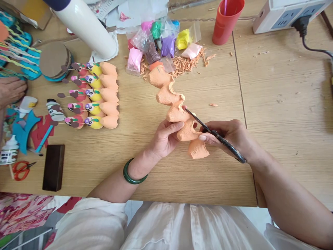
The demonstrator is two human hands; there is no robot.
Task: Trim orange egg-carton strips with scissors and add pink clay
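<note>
My left hand (169, 136) is closed on an orange-painted egg carton strip (171, 95), thumb on top, fingers underneath. The strip slants over the table, its scalloped cut edge facing right. In my right hand (229, 135) is a pair of black scissors (221, 138), its blades reaching up and left to the strip's edge. My right thumb lies by the lower cups. Part of the scissors' grip is hidden by the hand. Beyond the strip lie orange trimmings (183, 66) and small bags of coloured clay (168, 44).
Left are decorated carton cups (95, 95), a black box (53, 168), orange-handled scissors (22, 170), a glue bottle (9, 150) and another person's hand (11, 91). At the back stand a white bottle (85, 29), a red cup (227, 24) and a power strip (283, 15).
</note>
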